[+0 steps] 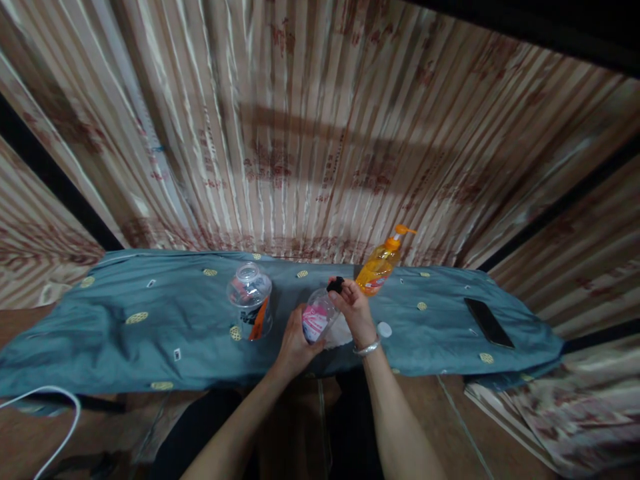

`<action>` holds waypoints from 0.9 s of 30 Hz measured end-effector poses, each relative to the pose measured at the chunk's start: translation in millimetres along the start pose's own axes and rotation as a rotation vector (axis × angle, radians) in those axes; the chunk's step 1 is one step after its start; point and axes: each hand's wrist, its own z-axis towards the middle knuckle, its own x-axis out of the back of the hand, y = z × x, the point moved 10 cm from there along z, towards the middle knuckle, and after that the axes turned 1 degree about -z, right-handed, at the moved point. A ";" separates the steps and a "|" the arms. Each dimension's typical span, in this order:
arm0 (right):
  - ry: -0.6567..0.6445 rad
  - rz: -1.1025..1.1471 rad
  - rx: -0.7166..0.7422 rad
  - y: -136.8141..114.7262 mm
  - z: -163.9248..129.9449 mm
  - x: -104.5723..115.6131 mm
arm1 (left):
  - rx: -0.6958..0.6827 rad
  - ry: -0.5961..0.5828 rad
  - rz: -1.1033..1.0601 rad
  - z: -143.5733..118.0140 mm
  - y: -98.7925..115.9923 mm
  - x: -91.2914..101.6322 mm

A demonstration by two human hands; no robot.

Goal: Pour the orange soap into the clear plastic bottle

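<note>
My left hand (295, 343) is wrapped round a clear plastic bottle (318, 319) with a pink and white label, tilted above the table. Between the fingertips of my right hand (354, 305) is a small black object (335, 285), held at the bottle's upper end; its kind is too blurred to tell. Something white and soft-looking, perhaps a cloth (340, 332), lies beneath the bottle and is partly hidden by my hands. Beside my right wrist rests a round white cap (384, 329).
A large clear jar (250, 303) with an orange and black label stands on the left. An orange pump bottle (379, 267) is behind my right hand. To the right, a dark phone (489, 323) lies on the blue-green tablecloth (185, 303). Patterned curtains (300, 133) hang behind.
</note>
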 end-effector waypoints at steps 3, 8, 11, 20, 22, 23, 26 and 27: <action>0.021 -0.036 -0.004 0.4 1.4 3.9 | -0.011 -0.004 0.003 -0.5 0.0 -2.5; -0.049 -0.008 -0.016 -0.3 -1.9 -0.9 | -0.012 0.004 0.018 0.0 -3.6 -2.7; 0.022 -0.008 -0.004 -0.5 0.2 7.6 | -0.017 0.005 0.028 -0.5 -4.5 -3.8; -0.014 -0.040 -0.023 -3.8 -1.8 11.2 | -0.022 0.004 0.058 -2.0 -3.3 -5.9; -0.017 -0.047 -0.007 -5.6 -3.6 11.5 | -0.024 0.007 0.061 -1.6 -3.5 -5.0; -0.001 -0.057 0.004 -6.1 -3.5 13.5 | -0.026 0.007 0.062 -1.6 -3.6 -4.8; 0.074 -0.102 0.032 -5.7 -0.7 22.4 | -0.033 0.003 0.065 -2.2 -3.2 -5.6; 0.084 -0.117 0.033 -5.0 0.3 23.7 | -0.035 0.000 0.067 -2.6 -2.9 -6.2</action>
